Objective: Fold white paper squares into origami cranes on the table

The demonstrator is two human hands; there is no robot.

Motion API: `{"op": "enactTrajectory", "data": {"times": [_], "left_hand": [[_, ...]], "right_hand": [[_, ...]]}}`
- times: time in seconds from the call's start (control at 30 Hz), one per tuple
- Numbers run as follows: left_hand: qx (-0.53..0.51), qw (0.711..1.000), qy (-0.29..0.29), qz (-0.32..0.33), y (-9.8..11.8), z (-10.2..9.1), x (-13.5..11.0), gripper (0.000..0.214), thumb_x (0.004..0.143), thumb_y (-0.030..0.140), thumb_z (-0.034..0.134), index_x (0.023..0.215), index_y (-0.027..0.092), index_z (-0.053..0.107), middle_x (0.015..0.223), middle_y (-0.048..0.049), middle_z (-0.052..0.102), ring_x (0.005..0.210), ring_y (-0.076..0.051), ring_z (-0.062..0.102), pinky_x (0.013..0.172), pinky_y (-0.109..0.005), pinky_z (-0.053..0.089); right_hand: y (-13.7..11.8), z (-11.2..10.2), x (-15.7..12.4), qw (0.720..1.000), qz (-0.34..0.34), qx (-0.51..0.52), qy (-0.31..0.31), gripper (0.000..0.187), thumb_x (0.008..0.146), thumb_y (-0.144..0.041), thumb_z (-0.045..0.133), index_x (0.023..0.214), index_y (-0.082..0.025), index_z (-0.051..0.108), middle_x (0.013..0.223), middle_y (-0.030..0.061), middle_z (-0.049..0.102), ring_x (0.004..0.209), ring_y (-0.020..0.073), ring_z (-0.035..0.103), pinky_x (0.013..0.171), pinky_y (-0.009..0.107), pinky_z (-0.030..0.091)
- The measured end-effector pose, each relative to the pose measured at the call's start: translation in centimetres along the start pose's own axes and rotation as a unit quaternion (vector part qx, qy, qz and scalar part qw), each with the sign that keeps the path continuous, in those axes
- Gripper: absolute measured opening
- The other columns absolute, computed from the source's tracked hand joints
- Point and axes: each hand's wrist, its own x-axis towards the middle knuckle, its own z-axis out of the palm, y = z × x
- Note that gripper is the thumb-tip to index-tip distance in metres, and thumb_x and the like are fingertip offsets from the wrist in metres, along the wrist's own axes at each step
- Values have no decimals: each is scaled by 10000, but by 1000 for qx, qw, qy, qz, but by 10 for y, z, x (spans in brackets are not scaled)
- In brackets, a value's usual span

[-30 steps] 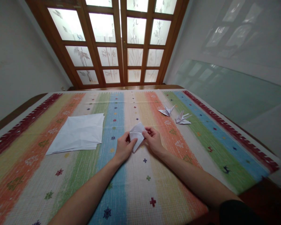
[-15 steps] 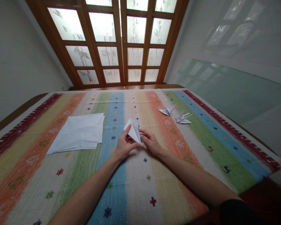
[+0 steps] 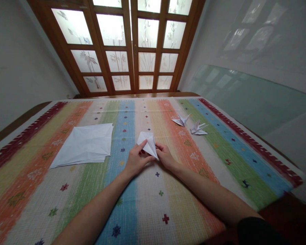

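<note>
A small piece of folded white paper (image 3: 149,144), kite-shaped with a narrow tip pointing toward me, is held just above the striped tablecloth. My left hand (image 3: 137,158) pinches its left side, thumb below and index finger lying on top. At its right edge, near the tip, my right hand (image 3: 164,156) grips it with curled fingers; part of those fingers is hidden behind the paper. Two finished paper cranes, one farther back (image 3: 181,120) and one closer (image 3: 199,128), stand to the right beyond my hands.
On the left lies a stack of white paper sheets (image 3: 84,144). The striped tablecloth (image 3: 91,204) covers the table. Behind the far table edge stand wooden doors with frosted panes (image 3: 135,68). A glass panel (image 3: 244,92) leans along the right wall.
The folded paper has turned slightly and lies flatter, its tip shifted a little right. My left index finger has slid across its top face. Both hands still hold it.
</note>
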Motion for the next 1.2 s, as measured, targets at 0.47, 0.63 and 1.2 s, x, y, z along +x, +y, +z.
{"op": "enactTrajectory", "data": {"times": [0.47,0.63,1.2], "left_hand": [[151,983,37,100,2,-1,-1,321,826,422,632,1070,233,720,1116,-96,578,1050,-249,545,919,-426,459],[40,986,153,43,3,-13,12,223,843,350,574,889,180,710,1063,-88,648,993,-227,587,852,-365,466],[-105,988,62,-95,10,-8,23,369,762,510,598,759,144,645,675,-10,630,577,-114,503,535,-223,383]], "right_hand": [[-13,3,-4,993,1,-110,33,238,707,-393,676,739,-157,668,687,14,646,631,147,556,605,267,441],[-23,-11,4,987,43,-112,-103,245,687,-388,705,777,-169,643,724,6,630,661,136,566,612,253,444],[-33,-21,1,743,-320,-584,-68,333,858,-274,579,1176,-175,578,1165,153,601,1066,282,541,906,443,451]]}}
